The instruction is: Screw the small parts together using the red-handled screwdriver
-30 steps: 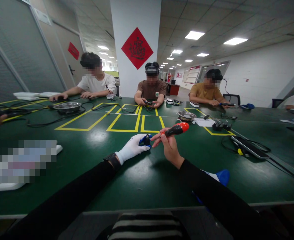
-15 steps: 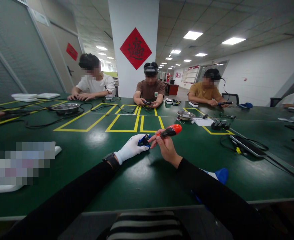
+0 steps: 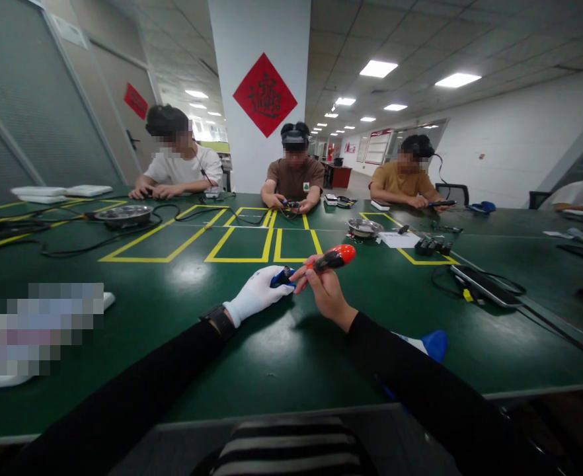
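Note:
My left hand (image 3: 259, 291) wears a white glove with blue finger parts and a dark wristband. Its fingers are closed around a small dark metal part (image 3: 287, 271), mostly covered by the glove. Bare and just to the right, my right hand (image 3: 328, 291) grips a screwdriver (image 3: 338, 256) by its red-and-black handle. The handle's rounded end points up and right; the shaft is hidden from view. My right fingertips are close to the gloved fingers; whether they touch the part, I cannot tell.
On the green table (image 3: 197, 377) lie a white-and-blue glove (image 3: 435, 345) by my right forearm, a black power bank-like device (image 3: 484, 285) with cables, several black parts (image 3: 433, 246) and a metal bowl (image 3: 365, 229). A blurred white object (image 3: 38, 330) lies left. Several people sit across.
The view has shifted slightly, so the scene sits a little further left. Both hands keep their grips, and the screwdriver's tilt looks nearly the same.

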Demonstrator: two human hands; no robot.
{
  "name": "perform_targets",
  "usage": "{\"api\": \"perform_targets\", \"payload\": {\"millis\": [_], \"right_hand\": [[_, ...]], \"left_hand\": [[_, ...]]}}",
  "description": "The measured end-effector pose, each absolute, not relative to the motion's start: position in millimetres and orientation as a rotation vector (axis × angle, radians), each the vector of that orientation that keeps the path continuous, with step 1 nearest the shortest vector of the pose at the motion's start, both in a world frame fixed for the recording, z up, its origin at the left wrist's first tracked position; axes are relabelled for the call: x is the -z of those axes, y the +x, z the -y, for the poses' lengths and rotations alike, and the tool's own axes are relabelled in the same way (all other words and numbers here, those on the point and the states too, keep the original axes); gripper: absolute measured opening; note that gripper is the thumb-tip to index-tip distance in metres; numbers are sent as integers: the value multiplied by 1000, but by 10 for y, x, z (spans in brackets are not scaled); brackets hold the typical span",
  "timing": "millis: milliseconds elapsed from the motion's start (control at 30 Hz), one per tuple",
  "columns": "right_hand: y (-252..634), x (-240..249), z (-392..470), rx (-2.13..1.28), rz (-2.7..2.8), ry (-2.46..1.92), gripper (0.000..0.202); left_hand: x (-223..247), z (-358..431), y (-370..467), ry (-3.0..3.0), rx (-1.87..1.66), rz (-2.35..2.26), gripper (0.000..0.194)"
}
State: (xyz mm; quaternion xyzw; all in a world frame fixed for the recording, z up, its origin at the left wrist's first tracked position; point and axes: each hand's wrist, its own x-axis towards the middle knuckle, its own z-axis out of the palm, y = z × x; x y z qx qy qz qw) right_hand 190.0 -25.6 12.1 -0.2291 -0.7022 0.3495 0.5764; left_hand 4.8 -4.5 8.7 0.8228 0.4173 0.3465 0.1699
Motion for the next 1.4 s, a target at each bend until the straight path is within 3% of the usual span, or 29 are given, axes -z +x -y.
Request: {"api": "perform_targets", "payload": {"millis": [367, 800, 1067, 1233, 1333, 1400], "right_hand": [[1829, -226, 322, -1043, 1436, -450, 34], [1825, -298, 282, -856, 1312, -597, 23], [1879, -293, 275, -909, 1288, -536, 34], [1934, -329, 270, -621, 1315, -748, 39], [1942, -366, 277, -487, 1336, -763, 31], [1920, -387, 289, -572, 1378, -664, 20]], "left_hand": [[-102, 71, 58, 2317, -984, -1237, 23], [-82, 55, 49, 2321, -1024, -1243, 33], [-85, 60, 46, 2310, -1033, -1254, 32], [-98, 79, 48, 2289, -1040, -1251, 28], [-100, 82, 49, 2272, -1060, -1241, 28], [-94, 78, 51, 2271, -1065, -1240, 28]]}}
